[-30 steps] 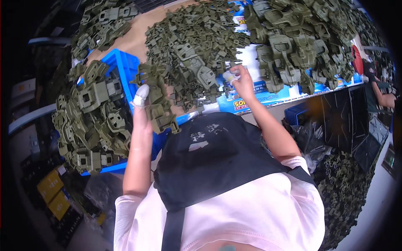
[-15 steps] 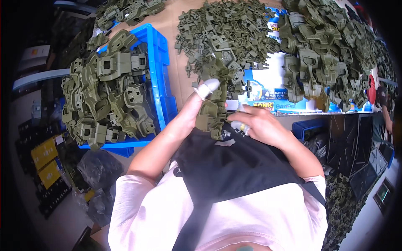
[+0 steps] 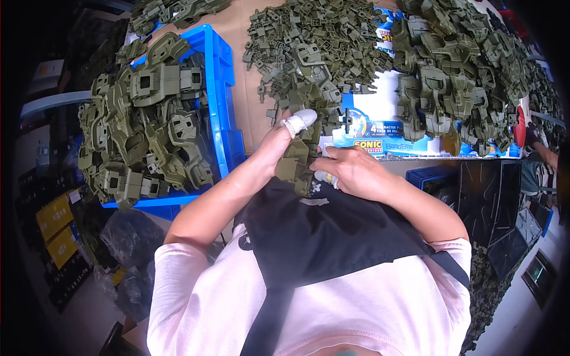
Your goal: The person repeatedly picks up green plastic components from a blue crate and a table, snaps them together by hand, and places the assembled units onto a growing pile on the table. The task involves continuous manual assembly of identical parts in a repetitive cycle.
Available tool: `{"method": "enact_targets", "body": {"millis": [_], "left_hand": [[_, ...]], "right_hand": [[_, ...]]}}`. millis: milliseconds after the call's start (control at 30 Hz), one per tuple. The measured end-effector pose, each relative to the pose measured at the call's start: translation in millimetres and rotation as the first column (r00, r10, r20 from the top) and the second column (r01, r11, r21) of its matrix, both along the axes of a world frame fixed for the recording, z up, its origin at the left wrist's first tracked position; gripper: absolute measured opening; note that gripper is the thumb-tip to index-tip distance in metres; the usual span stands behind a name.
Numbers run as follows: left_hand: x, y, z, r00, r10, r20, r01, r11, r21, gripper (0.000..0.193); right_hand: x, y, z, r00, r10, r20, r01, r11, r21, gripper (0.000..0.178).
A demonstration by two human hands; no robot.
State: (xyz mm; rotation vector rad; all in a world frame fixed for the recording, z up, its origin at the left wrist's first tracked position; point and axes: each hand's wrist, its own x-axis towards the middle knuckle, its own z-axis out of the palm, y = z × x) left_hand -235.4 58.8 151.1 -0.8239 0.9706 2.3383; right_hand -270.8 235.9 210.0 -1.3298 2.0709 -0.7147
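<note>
My left hand (image 3: 278,147) is closed around an olive-green moulded plastic part (image 3: 295,161), held upright in front of my black apron (image 3: 344,237). A white cover wraps the thumb, which lies along the part's upper side. Close against the part's right side is my right hand (image 3: 360,172), its fingers curled in and a pale cover on one fingertip. Whatever those fingers pinch is hidden. Just beyond my hands, a heap of small olive-green plastic pieces (image 3: 320,53) spreads over the tabletop.
To my left, a blue crate (image 3: 222,101) is piled with larger olive-green parts (image 3: 142,130). More large parts (image 3: 457,71) are heaped at the right, beside printed blue-and-white cardboard (image 3: 380,107). Dark panels (image 3: 490,196) stand below the table edge. Another person's arm (image 3: 545,155) shows at far right.
The view has shifted slightly. My right hand has moved a little left, closer to the part in my left hand. The left hand keeps its hold.
</note>
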Motion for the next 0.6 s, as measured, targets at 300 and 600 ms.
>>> {"method": "enact_targets", "body": {"millis": [300,600], "left_hand": [[11.0,7.5,3.7,0.995,0.098,0.017,-0.095,0.99,-0.108,0.035],[11.2,-60.3,-25.7,0.956,0.256,-0.145,-0.247,0.966,0.077,0.046]], "right_hand": [[6.0,-1.7,-23.0,0.998,0.065,0.016,-0.064,0.996,-0.062,0.035],[-47.5,-13.8,-73.0,0.865,-0.499,0.056,0.501,0.864,-0.044,0.074]]}}
